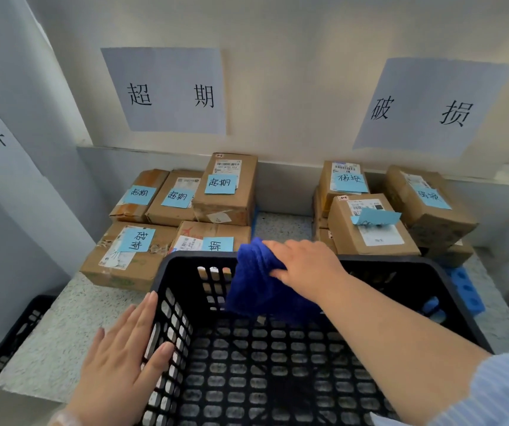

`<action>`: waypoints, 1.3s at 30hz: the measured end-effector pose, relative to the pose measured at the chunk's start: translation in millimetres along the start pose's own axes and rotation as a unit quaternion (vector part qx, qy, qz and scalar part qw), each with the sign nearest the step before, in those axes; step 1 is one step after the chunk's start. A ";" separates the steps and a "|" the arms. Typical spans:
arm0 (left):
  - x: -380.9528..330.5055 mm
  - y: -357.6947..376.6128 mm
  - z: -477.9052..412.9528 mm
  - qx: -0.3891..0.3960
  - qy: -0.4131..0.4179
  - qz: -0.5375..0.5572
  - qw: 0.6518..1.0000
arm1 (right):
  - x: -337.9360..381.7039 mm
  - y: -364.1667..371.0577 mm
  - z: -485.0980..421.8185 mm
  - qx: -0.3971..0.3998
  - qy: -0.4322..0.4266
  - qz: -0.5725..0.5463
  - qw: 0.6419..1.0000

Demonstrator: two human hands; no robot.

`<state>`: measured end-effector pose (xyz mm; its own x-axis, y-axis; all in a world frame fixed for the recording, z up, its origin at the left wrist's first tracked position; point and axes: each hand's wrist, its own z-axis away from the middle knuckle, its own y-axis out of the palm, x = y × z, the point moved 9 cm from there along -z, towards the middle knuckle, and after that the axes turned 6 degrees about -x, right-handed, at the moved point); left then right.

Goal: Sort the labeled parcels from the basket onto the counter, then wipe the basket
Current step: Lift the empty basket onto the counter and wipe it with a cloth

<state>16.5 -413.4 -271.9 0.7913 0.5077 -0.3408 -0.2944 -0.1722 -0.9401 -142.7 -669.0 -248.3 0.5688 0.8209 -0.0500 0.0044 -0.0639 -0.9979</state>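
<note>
A black plastic lattice basket (pixel 450 290) stands on the speckled counter (pixel 72 321), and nothing lies on its floor. My right hand (pixel 305 269) presses a dark blue cloth (pixel 259 287) against the inside of the basket's far wall, fingers curled over the cloth at the rim. With straight fingers, my left hand (pixel 124 358) lies flat against the outside of the basket's left wall. Brown cardboard parcels with blue sticky labels sit behind the basket in two groups, a left group (pixel 225 192) and a right group (pixel 370 226).
Paper signs hang on the wall above each group, one at the left (pixel 167 90) and one at the right (pixel 425 109). A second black basket (pixel 16 333) sits low off the counter's left edge. A blue foam block (pixel 468 290) lies right of the basket.
</note>
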 end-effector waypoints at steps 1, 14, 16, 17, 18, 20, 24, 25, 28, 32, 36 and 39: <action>-0.8 -0.9 -0.1 -0.001 -0.004 -0.003 1.000 | -9.1 0.2 5.8 0.000 0.009 0.007 1.000; 3.4 -3.2 -4.0 -0.020 -0.035 -0.043 0.998 | -98.7 -5.9 94.8 -0.018 0.063 0.034 0.997; 4.6 -2.8 -4.2 -0.020 -0.034 -0.039 0.998 | -104.6 -3.9 101.9 -0.011 0.066 0.033 0.997; 3.6 -3.1 -4.2 -0.019 -0.031 -0.036 0.999 | -106.8 -3.1 105.0 -0.007 0.067 0.034 0.997; 1.8 -3.6 -3.8 -0.019 -0.028 -0.032 0.999 | -108.2 -2.5 107.6 -0.003 0.069 0.030 0.997; -1.5 -4.4 -3.3 -0.017 -0.022 -0.029 0.999 | -108.1 -5.1 109.8 -0.008 0.074 -0.001 0.997; -2.6 -3.0 -3.1 -0.009 -0.015 -0.061 0.998 | -99.5 -33.2 112.1 -0.077 0.111 -0.129 0.982; -4.9 -4.0 -2.8 -0.009 -0.011 -0.080 0.997 | -98.4 -40.7 113.6 -0.090 0.129 -0.158 0.975; -35.6 -16.0 -5.3 -0.025 0.025 -0.110 0.993 | -95.9 -60.1 117.4 -0.118 0.176 -0.246 0.946; -134.4 -40.0 -13.4 -0.018 0.116 0.011 0.993 | -77.2 -84.4 106.2 -0.094 0.164 -0.327 0.926; -214.4 -30.9 -26.0 0.090 0.091 0.333 0.934 | -44.2 -93.7 96.4 -0.003 0.113 -0.388 0.915; -222.0 -18.9 -27.2 0.104 0.051 0.417 0.902 | -35.6 -95.7 101.6 0.023 0.117 -0.424 0.898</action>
<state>-139.1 -545.9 -178.8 0.2901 0.1935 -0.9372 -0.8951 -0.2915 -0.3373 -246.9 -634.5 -155.1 0.5340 0.4217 0.7328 0.4870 0.5551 -0.6743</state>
